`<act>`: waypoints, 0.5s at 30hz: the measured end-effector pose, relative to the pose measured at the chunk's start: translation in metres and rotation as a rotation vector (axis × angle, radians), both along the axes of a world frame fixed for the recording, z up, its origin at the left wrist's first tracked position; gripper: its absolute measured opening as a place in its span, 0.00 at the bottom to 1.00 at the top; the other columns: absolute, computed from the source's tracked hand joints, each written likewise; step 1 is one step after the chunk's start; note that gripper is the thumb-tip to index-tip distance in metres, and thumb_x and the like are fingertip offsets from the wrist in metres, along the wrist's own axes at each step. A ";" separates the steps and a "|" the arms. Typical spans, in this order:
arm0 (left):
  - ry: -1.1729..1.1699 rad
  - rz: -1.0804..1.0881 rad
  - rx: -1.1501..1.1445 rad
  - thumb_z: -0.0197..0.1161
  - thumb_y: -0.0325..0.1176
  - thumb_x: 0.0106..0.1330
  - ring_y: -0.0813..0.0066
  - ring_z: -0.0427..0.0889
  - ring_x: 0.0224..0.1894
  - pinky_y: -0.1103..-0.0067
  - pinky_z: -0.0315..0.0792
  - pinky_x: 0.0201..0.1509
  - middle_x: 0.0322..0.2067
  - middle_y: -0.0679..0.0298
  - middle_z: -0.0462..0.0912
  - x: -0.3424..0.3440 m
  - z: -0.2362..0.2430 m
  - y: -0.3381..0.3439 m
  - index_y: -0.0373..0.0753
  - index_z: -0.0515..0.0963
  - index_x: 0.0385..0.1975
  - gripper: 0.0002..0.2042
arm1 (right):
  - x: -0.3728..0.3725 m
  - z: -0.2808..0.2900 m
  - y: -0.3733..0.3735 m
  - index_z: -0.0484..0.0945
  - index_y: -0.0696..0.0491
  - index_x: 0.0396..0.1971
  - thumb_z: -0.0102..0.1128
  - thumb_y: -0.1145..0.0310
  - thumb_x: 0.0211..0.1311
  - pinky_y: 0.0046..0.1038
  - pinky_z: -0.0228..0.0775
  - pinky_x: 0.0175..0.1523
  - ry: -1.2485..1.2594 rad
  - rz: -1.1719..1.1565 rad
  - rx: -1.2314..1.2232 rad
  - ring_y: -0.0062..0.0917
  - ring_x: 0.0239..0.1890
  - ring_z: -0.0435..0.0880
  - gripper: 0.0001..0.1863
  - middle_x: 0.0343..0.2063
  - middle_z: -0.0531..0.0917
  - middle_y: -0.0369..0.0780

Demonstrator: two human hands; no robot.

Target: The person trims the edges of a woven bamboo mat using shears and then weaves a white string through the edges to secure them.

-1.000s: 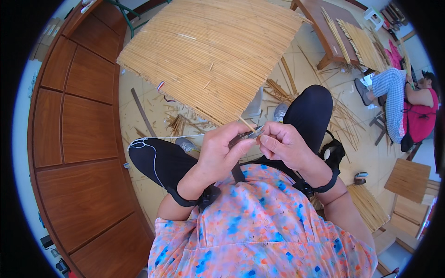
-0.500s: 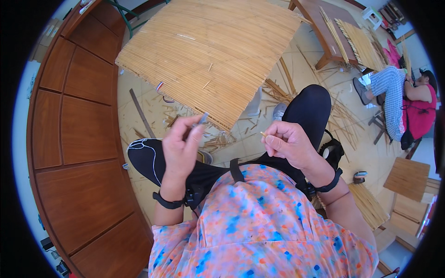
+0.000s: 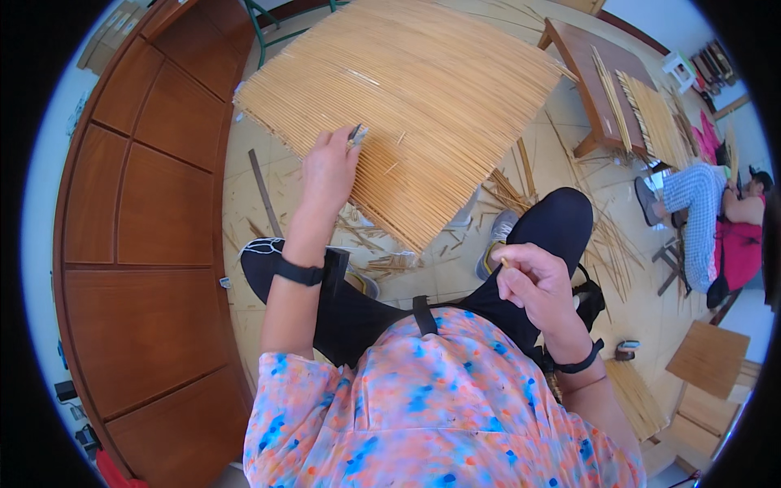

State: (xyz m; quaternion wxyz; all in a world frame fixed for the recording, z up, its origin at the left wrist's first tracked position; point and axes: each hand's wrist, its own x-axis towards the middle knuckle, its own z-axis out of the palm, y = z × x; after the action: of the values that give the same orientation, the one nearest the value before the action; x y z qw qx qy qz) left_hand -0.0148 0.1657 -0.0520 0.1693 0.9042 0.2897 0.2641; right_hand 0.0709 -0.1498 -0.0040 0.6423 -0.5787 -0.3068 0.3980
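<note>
A wide mat of thin tan sticks (image 3: 439,98) lies flat in front of me, its stick ends running toward my knees. My left hand (image 3: 328,169) is over the mat's near left part, closed on a small grey metal tool (image 3: 356,138) whose exact kind I cannot make out. Above my right thigh, my right hand (image 3: 537,283) pinches a short yellowish piece of stick (image 3: 504,263) between thumb and fingers, apart from the mat. Two loose stick bits (image 3: 392,169) rest on the mat surface.
Brown wooden cabinets (image 3: 167,232) line the left side. Cut stick scraps (image 3: 390,264) litter the tiled floor. At the far right, a person in pink (image 3: 736,236) sits beside a low wooden table (image 3: 586,65) with another stick mat (image 3: 651,118).
My left hand has moved forward and up, from the mat's near edge to over the mat, still with the metal tool. My right hand has shifted slightly right and nearer to me.
</note>
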 end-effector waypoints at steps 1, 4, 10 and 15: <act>0.015 -0.003 0.033 0.60 0.30 0.56 0.53 0.77 0.35 0.65 0.72 0.38 0.35 0.54 0.76 0.007 -0.002 0.002 0.40 0.74 0.42 0.13 | 0.001 -0.001 -0.002 0.76 0.58 0.44 0.53 0.75 0.60 0.12 0.59 0.23 0.002 0.007 -0.001 0.10 0.21 0.71 0.11 0.22 0.73 0.31; 0.042 0.002 0.038 0.60 0.30 0.55 0.52 0.77 0.35 0.65 0.71 0.38 0.35 0.53 0.75 0.017 -0.005 0.010 0.39 0.74 0.41 0.13 | 0.003 -0.002 -0.004 0.75 0.58 0.44 0.54 0.73 0.61 0.13 0.60 0.25 0.018 -0.007 0.009 0.11 0.22 0.71 0.12 0.22 0.72 0.31; -0.011 -0.076 0.217 0.62 0.28 0.52 0.56 0.76 0.35 0.68 0.70 0.39 0.34 0.55 0.75 0.017 -0.002 0.008 0.37 0.76 0.36 0.10 | 0.008 -0.006 -0.003 0.75 0.59 0.44 0.56 0.71 0.61 0.14 0.61 0.27 0.080 -0.018 0.100 0.11 0.22 0.68 0.12 0.22 0.71 0.30; 0.111 -0.277 0.042 0.63 0.28 0.51 0.57 0.76 0.34 0.67 0.71 0.39 0.27 0.56 0.75 0.013 0.020 -0.031 0.37 0.76 0.25 0.04 | 0.010 -0.009 -0.003 0.76 0.58 0.44 0.56 0.71 0.61 0.14 0.60 0.27 0.096 -0.011 0.104 0.10 0.22 0.67 0.13 0.22 0.70 0.30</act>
State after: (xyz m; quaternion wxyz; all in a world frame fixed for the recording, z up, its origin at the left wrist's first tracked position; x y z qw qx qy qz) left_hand -0.0021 0.1345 -0.0316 0.1689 0.9522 0.1655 0.1936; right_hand 0.0812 -0.1528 -0.0130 0.6875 -0.5267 -0.2927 0.4052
